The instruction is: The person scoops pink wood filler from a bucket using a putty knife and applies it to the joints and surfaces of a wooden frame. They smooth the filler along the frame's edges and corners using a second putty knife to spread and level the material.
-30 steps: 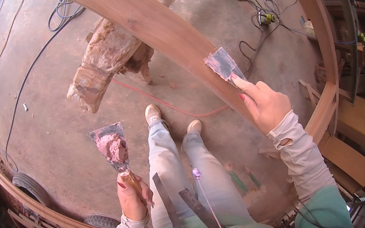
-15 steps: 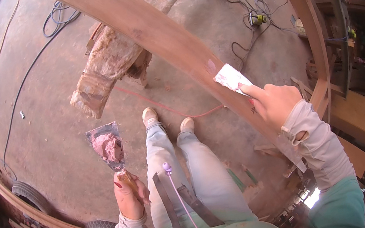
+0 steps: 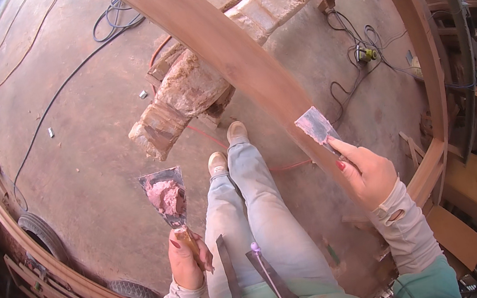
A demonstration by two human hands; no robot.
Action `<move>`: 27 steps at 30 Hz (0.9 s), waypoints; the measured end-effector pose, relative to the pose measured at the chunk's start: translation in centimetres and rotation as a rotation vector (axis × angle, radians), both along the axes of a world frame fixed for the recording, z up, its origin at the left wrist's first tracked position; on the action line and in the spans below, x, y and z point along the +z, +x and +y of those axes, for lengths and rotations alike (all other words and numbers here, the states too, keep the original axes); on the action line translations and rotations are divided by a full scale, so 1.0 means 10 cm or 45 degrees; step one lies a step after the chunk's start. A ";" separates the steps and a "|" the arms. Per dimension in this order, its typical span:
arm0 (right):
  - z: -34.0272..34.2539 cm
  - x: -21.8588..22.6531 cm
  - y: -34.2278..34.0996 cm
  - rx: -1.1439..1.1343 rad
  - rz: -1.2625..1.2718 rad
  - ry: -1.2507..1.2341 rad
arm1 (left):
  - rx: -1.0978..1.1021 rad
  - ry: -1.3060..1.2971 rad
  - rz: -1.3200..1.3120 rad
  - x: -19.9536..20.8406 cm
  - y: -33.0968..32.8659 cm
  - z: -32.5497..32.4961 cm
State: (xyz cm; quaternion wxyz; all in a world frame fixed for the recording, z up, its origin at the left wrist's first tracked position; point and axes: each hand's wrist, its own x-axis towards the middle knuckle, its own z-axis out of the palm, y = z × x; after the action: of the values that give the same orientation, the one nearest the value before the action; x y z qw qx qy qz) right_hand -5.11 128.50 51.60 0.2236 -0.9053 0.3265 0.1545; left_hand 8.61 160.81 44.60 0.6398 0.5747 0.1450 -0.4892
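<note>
My left hand [image 3: 189,259] is closed round the wooden handle of a putty knife [image 3: 150,182] at the lower left. A lump of pink filler [image 3: 167,199] sits on its wide blade. My right hand [image 3: 370,174] grips a second putty knife [image 3: 314,125], its index finger stretched along the tool toward the blade. Pink smears coat that blade, which overlaps the edge of a long wooden beam [image 3: 235,55] in view. Whether the blade touches the wood I cannot tell. The beam runs slanting from the top left down past my right hand.
Beyond the beam lies a long, rough, pale padded support [image 3: 178,89]. Cables and a green power tool [image 3: 365,54] rest on the floor at the right. An upright wooden frame [image 3: 424,54] stands there too. Tyres [image 3: 43,235] and long timber strips [image 3: 77,277] line the left.
My right hand has drawn slightly down with its knife, whose blade has turned. The view has shifted, and my feet have changed places in stepping. My left hand still holds the loaded knife.
</note>
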 end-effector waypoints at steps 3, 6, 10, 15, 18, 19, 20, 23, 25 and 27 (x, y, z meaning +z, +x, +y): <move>-0.07 -0.03 0.17 0.053 -0.059 -0.019 | 0.032 -0.001 -0.013 0.05 0.03 -0.14; -0.19 -0.09 0.44 0.149 -0.081 -0.042 | 0.048 0.025 0.011 0.08 0.05 -0.34; -0.37 -0.21 0.79 0.287 -0.118 -0.094 | 0.050 -0.088 -0.001 0.06 0.06 -0.63; -0.42 -0.24 0.92 0.302 -0.071 -0.074 | 0.100 -0.076 0.050 0.06 0.08 -0.78; -0.40 -0.21 0.98 0.297 -0.080 -0.078 | 0.125 -0.047 0.027 0.05 0.18 -0.77; -0.38 -0.20 1.01 0.288 -0.078 -0.078 | 0.129 -0.043 0.027 0.03 0.24 -0.75; -0.37 -0.20 1.03 0.266 -0.066 -0.072 | 0.127 -0.045 0.022 0.01 0.32 -0.73; -0.31 -0.23 1.11 0.235 -0.060 -0.140 | 0.062 -0.042 0.012 -0.03 0.55 -0.67; -0.25 -0.29 1.13 0.228 -0.056 -0.167 | 0.028 -0.045 0.014 -0.04 0.72 -0.62; -0.19 -0.35 1.13 0.228 0.014 -0.184 | 0.001 -0.036 0.010 -0.02 0.87 -0.55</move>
State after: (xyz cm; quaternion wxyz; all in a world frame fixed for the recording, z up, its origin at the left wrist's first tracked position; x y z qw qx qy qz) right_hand 6.19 126.64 48.12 0.1411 -0.9438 0.2557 0.1548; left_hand 17.31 155.28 44.37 0.6474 0.5638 0.1407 -0.4932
